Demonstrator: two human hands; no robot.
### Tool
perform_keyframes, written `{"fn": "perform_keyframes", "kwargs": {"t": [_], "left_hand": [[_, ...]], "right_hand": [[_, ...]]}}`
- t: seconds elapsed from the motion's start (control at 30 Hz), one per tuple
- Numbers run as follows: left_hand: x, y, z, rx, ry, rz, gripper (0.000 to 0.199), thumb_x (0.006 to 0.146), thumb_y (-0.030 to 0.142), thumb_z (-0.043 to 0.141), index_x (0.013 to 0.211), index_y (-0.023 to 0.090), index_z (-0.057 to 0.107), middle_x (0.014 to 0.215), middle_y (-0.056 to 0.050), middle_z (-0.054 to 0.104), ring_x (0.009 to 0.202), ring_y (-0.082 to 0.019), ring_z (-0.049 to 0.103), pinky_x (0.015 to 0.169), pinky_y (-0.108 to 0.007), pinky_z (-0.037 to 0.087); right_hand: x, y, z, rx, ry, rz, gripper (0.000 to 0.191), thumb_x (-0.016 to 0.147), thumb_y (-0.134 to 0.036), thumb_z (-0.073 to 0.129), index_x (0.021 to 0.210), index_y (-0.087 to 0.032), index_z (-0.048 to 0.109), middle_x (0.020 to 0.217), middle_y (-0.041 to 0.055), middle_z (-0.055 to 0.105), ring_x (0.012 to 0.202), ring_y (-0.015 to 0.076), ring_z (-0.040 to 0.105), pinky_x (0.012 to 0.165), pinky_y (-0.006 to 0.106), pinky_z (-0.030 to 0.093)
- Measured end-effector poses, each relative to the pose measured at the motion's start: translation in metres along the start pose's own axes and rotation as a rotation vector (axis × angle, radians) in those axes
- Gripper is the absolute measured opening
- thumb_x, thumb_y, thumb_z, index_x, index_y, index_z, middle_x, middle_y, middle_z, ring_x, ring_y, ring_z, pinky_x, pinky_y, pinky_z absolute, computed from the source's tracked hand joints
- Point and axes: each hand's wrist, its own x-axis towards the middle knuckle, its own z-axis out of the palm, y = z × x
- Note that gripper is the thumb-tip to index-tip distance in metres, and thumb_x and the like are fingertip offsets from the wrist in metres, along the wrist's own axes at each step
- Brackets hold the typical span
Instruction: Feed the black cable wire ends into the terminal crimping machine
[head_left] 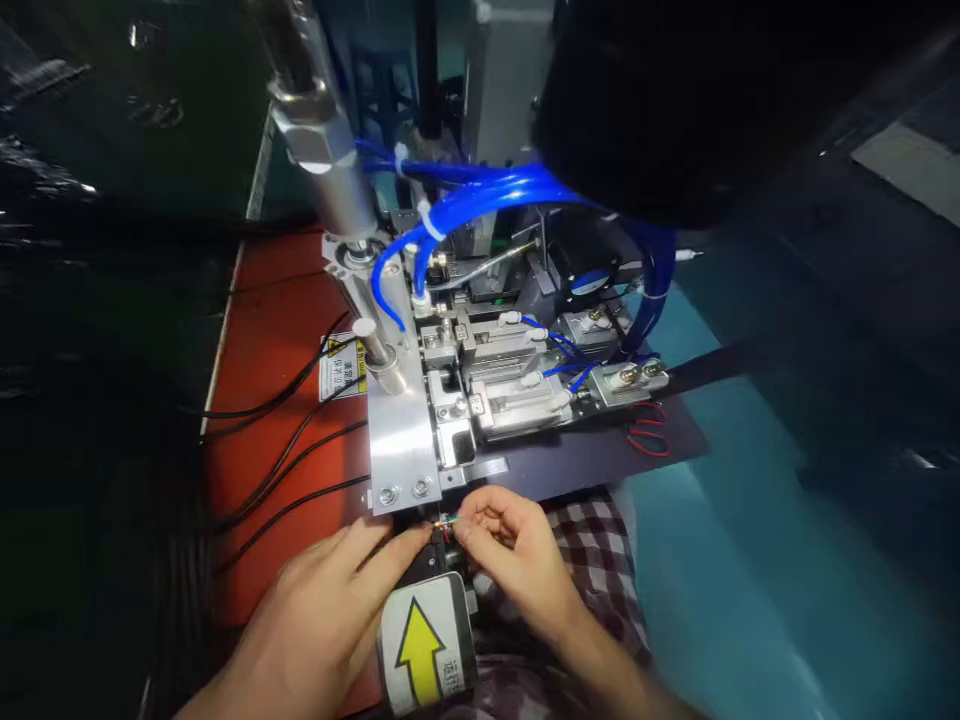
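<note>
Thin coloured wires (449,521) bridge the small gap between my two hands, just below the front end of a bare metal plate (403,445). My right hand (514,545) is closed, its thumb and forefinger pinching these wires from the right. From the left reaches my left hand (330,590), closed at the near end of the machine, its thumb tip touching the left end of the wires. Its other fingertips disappear under the plate, so its exact hold is hidden. Below the hands is a white machine cover (426,640) with a yellow arrow.
Pneumatic cylinders (517,400) fill the bench fixture beyond my hands, with blue air hoses (495,195) arching above. Black cables (292,470) cross the orange-red surface (262,330) on the left. A red wire loop (649,435) lies at right. A dark machine body (660,110) overhangs the upper right.
</note>
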Motion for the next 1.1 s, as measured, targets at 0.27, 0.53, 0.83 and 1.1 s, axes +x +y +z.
{"fn": "perform_keyframes", "kwargs": {"t": [0.27,0.53,0.83,1.1], "left_hand": [[0.0037,0.0029,-0.0021,0.005,0.012,0.014,0.033,0.094,0.019,0.035,0.121,0.023,0.053,0.094,-0.004,0.061,0.079,-0.015,0.060,0.073,-0.024,0.047],[0.0057,0.0045,-0.0030,-0.011,0.022,0.009,0.033,0.095,0.020,0.034,0.120,0.024,0.054,0.096,-0.004,0.061,0.080,-0.015,0.060,0.072,-0.024,0.047],[0.0065,0.0054,-0.0042,0.029,0.015,0.015,0.033,0.096,0.022,0.031,0.120,0.024,0.053,0.091,-0.004,0.060,0.076,-0.015,0.060,0.069,-0.024,0.047],[0.0068,0.0048,-0.0039,0.033,0.033,0.027,0.033,0.094,0.019,0.032,0.121,0.023,0.052,0.092,-0.004,0.060,0.078,-0.015,0.060,0.071,-0.024,0.048]], "right_hand": [[0.0017,0.0019,0.0012,0.127,-0.073,0.062,0.017,0.077,-0.029,0.063,0.072,-0.015,0.055,0.056,-0.0045,0.052,0.050,0.0085,0.048,0.051,0.021,0.036],[0.0001,0.0008,-0.0005,0.145,-0.104,0.066,0.017,0.079,-0.030,0.063,0.074,-0.016,0.055,0.054,-0.0046,0.053,0.051,0.0086,0.049,0.052,0.021,0.036],[0.0006,0.0016,-0.0006,0.074,-0.071,0.052,0.013,0.080,-0.026,0.061,0.075,-0.016,0.056,0.055,-0.0047,0.053,0.052,0.0089,0.050,0.052,0.021,0.037],[-0.0002,0.0018,-0.0008,0.050,-0.081,0.045,0.015,0.080,-0.029,0.062,0.077,-0.015,0.057,0.061,-0.0029,0.056,0.056,0.0104,0.054,0.056,0.023,0.040]]}}
